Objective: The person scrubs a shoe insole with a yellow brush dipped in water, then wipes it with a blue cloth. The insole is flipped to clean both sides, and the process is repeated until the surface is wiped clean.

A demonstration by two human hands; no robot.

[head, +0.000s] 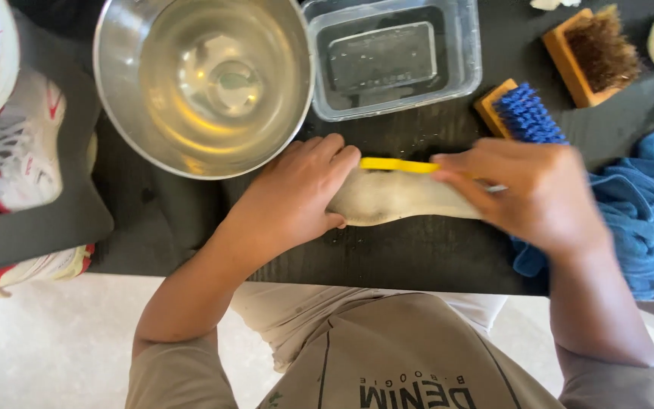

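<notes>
A pale, flat shoe insole (395, 201) lies on the black table (418, 254) near its front edge. My left hand (297, 198) presses down on the insole's left end, fingers spread over it. My right hand (531, 193) grips a small yellow-handled brush (397, 164) and holds it across the insole's upper edge. That hand is blurred with motion.
A steel bowl of water (202, 83) sits behind my left hand, a clear plastic tub of water (391, 57) beside it. A blue-bristled brush (520, 113), a brown-bristled wooden brush (592, 53) and a blue towel (645, 201) lie right. White-and-red sneakers (20, 144) rest left.
</notes>
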